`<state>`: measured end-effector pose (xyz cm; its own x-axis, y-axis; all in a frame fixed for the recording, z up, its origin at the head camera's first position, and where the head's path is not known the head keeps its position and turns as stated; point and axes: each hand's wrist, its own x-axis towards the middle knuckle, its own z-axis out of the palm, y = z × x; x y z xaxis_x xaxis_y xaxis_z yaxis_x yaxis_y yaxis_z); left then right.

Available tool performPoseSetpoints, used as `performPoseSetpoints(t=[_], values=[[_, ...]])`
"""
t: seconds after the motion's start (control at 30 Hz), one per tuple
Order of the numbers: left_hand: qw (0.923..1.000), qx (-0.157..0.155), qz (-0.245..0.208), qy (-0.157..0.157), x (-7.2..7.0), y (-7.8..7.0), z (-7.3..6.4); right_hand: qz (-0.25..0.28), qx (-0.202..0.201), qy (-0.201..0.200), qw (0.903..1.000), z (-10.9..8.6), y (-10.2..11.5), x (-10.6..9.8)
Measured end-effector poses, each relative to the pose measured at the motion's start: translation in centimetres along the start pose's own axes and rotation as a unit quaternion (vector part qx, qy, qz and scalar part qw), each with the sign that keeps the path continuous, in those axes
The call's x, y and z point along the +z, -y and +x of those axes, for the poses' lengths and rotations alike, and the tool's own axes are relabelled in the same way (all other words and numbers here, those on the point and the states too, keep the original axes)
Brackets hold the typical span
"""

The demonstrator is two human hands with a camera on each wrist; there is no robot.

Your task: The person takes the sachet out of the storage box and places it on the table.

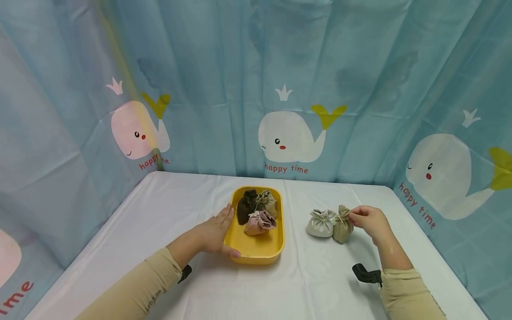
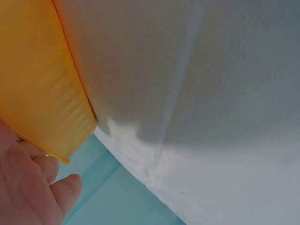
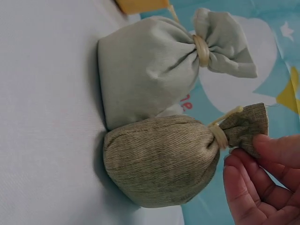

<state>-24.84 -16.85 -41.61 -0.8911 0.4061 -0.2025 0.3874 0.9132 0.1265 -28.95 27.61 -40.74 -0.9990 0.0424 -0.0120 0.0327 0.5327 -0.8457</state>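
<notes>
Workspace seen from head and wrists. A blue curtain (image 1: 224,66) printed with whales and the words "happy time" surrounds the far and lateral sides of a desk (image 1: 320,289) under a white covering. Both arms reach forward from the near edge: the left sleeve (image 1: 132,284) runs obliquely inward toward the middle, while the right sleeve (image 1: 410,293) angles inward and away, the bare forearm rising to a bent wrist. Between the arms, left of the right hand, lies a yellow tray (image 1: 256,260), its long axis pointing away from the person. The left hand (image 1: 216,231) lies along the tray's left side, fingers extended and thumb spread apart toward the near corner; it touches the rim without closing round it. The right hand (image 1: 370,220) is drawn into a pinch, thumb and fingertips gripping the gathered top of an olive-brown bag (image 1: 343,229), which stands upright on the desk, to the right of the tray. Just beside it, on the tray side, sits a pale grey bag (image 1: 320,226) with a tied neck. Inside the tray, toward its far end, a dark brown bag (image 1: 245,211), a tan bag (image 1: 269,204) and a pink bag (image 1: 258,226) cluster together
</notes>
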Motion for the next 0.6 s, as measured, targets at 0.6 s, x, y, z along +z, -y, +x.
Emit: performPoseSetpoints(t=[0.6], values=[[1.0000, -0.001, 0.004, -0.001, 0.2, 0.0, 0.1, 0.001, -0.003, 0.009, 1.0000, 0.5, -1.0, -1.7]])
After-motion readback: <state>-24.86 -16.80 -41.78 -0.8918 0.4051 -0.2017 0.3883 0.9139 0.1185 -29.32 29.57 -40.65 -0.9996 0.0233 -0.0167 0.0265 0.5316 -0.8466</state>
